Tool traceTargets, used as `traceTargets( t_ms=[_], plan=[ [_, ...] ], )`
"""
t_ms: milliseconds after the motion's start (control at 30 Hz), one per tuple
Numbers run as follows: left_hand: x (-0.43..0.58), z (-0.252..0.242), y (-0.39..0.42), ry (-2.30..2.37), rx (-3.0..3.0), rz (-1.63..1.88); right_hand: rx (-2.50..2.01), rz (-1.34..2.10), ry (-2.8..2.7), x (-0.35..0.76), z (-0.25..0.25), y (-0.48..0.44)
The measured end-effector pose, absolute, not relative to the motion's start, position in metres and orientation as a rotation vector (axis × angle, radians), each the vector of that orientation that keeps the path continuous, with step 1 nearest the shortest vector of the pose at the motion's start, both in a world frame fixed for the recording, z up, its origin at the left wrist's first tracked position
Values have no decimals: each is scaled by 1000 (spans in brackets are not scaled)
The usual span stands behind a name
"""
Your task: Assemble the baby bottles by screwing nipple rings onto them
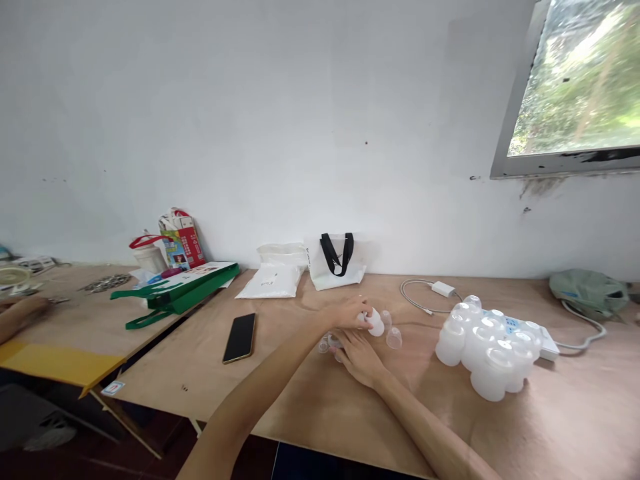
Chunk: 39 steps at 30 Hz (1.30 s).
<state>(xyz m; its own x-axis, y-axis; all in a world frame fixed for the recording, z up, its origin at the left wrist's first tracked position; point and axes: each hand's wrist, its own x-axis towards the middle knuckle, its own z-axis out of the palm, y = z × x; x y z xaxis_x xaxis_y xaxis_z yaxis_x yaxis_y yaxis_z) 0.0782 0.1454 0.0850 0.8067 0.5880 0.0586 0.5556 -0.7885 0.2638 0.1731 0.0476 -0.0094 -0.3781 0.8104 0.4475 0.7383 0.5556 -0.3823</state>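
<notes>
Above the table, my left hand (351, 312) has its fingers closed round a small translucent white plastic bottle (375, 324), tilted to the right. Just below it, my right hand (361, 357) reaches left, its fingers bent around a clear plastic cap (334, 341); the fingers partly hide it. Another clear cap (323, 347) is beside those fingertips. To the right of the held bottle stand a clear dome-shaped cap (394, 338) and a second clear dome cap (386, 319) behind it. Farther right, several translucent white bottles (493, 353) stand in a close group.
A phone (239, 338) lies left of my arms. Toward the wall are a white packet (273, 280) and a white bag with black handles (337, 263). A charger cable (413, 300) and power strip (549, 347) are right. Another person's hand (23, 313) is far left.
</notes>
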Motion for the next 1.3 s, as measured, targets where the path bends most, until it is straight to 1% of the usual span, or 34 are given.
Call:
traceTargets(
  t_ms=[67,200,333,400,533,633,700,800,900,967,1067,1133,1200,1300],
  plan=[
    [76,86,139,869,2711,174,-1243,156,-2185,172,-10,47],
    [67,92,132,1027,2488,133,-1259,148,-2173,171,-13,47],
    [60,93,129,883,2651,194,-1246,164,-2184,169,-14,45],
    [58,92,126,911,2689,224,-1255,175,-2203,169,-14,44],
    [56,91,120,1129,2488,254,-1286,172,-2221,169,-14,43],
    [56,96,114,1113,2398,239,-1284,148,-2234,169,-14,42],
    [57,101,109,1043,2494,250,-1260,114,-2244,169,-14,41],
    [55,109,96,860,2662,414,-1211,46,-2257,169,-14,42],
    [47,110,78,782,2471,787,-1148,-14,-2271,171,-13,43],
    [36,103,66,821,2258,1041,-1127,-48,-2272,173,-11,42],
    [10,75,54,994,2048,1259,-1146,-92,-2272,178,-9,36],
    [-10,49,51,1173,1899,1269,-1155,-115,-2287,179,-11,31],
    [-28,22,50,1360,1815,1198,-1155,-136,-2309,179,-13,28],
    [-42,-6,50,1400,1845,1051,-1180,-173,-2306,176,-16,29]
  ],
)
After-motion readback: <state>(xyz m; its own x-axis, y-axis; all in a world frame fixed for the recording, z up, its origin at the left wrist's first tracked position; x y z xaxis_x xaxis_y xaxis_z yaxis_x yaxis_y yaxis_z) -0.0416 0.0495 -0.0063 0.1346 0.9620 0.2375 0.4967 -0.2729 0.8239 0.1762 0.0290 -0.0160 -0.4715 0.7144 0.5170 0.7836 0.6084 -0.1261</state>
